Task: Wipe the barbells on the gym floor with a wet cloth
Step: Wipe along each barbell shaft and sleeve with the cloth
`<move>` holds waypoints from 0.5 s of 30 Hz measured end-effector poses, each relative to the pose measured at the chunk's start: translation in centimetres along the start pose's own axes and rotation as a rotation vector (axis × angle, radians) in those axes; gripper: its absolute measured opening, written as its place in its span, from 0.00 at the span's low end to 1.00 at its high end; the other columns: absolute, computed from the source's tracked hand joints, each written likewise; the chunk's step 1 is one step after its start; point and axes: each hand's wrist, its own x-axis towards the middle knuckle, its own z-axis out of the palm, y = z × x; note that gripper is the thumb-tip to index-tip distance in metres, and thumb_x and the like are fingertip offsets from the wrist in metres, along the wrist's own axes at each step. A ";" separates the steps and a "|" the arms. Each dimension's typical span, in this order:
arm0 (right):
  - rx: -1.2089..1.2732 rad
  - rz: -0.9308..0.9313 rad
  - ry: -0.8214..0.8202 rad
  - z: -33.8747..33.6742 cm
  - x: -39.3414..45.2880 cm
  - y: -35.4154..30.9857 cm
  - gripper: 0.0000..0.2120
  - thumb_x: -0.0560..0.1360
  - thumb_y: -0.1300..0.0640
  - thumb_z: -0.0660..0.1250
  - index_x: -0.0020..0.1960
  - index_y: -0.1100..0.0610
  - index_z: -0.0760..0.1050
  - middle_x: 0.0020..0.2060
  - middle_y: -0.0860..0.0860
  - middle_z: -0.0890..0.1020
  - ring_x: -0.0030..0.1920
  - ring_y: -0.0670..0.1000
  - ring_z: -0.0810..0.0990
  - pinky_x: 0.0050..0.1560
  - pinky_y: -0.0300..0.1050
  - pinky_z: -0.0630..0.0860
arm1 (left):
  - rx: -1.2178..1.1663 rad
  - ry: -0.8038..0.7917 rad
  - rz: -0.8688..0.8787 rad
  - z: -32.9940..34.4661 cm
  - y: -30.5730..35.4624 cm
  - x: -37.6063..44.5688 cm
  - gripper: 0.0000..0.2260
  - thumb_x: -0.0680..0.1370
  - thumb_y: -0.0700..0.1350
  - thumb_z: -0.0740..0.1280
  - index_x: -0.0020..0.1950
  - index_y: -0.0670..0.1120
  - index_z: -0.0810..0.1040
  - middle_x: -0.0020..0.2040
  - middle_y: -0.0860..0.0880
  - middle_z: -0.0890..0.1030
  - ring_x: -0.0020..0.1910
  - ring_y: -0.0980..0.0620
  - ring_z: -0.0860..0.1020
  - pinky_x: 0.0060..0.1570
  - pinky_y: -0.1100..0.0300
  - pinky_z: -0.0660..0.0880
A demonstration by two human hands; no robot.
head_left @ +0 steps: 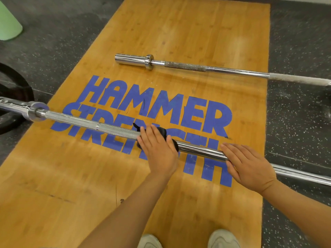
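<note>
Wiping the near barbell (111,128)
Left hand (157,149) presses black cloth (162,131) flat-fingered; right hand (245,164) steadies shaft, fingers straight; better to wrap cloth fully

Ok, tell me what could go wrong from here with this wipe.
1. The near barbell lies loose on the wooden platform; only the flat right hand steadies it, so it may roll.
2. The left hand presses the black cloth beside rough knurling, where it could snag.
3. The far barbell looks chalky and could be skipped.
</note>
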 end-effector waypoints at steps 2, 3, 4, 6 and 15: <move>0.004 0.003 -0.001 0.0 -0.1 -0.1 0.22 0.85 0.50 0.49 0.72 0.61 0.67 0.62 0.58 0.81 0.57 0.59 0.83 0.63 0.53 0.71 | 0.010 0.002 0.099 0.1 0.2 -0.5 0.29 0.82 0.52 0.50 0.73 0.31 0.66 0.71 0.34 0.69 0.73 0.35 0.64 0.74 0.48 0.42; 0.007 0.004 0.004 0.0 0.0 -0.1 0.22 0.85 0.50 0.49 0.72 0.61 0.67 0.62 0.58 0.81 0.57 0.59 0.83 0.63 0.53 0.71 | 0.033 -0.002 0.154 0.1 -0.5 -0.2 0.28 0.82 0.51 0.50 0.72 0.32 0.67 0.70 0.35 0.71 0.72 0.35 0.67 0.74 0.47 0.46; 0.010 0.005 0.010 -0.1 0.1 -0.1 0.22 0.85 0.50 0.49 0.72 0.61 0.67 0.62 0.58 0.81 0.57 0.59 0.83 0.62 0.53 0.71 | 0.066 0.005 0.197 0.0 -1.6 0.4 0.27 0.82 0.51 0.50 0.72 0.33 0.68 0.69 0.35 0.73 0.70 0.35 0.69 0.74 0.45 0.49; 0.006 0.005 0.017 -0.1 0.1 -0.1 0.22 0.85 0.50 0.49 0.72 0.61 0.67 0.61 0.58 0.82 0.56 0.59 0.83 0.62 0.53 0.71 | 0.089 0.077 0.145 -0.3 -4.1 2.5 0.25 0.82 0.49 0.51 0.71 0.33 0.69 0.67 0.35 0.74 0.68 0.35 0.71 0.73 0.43 0.53; 0.004 0.001 0.015 0.2 0.0 0.0 0.22 0.85 0.50 0.49 0.71 0.61 0.68 0.62 0.57 0.81 0.57 0.59 0.83 0.61 0.52 0.71 | 0.011 0.158 -0.139 -0.6 -5.3 5.2 0.25 0.81 0.52 0.53 0.51 0.34 0.81 0.58 0.36 0.77 0.64 0.35 0.71 0.73 0.39 0.52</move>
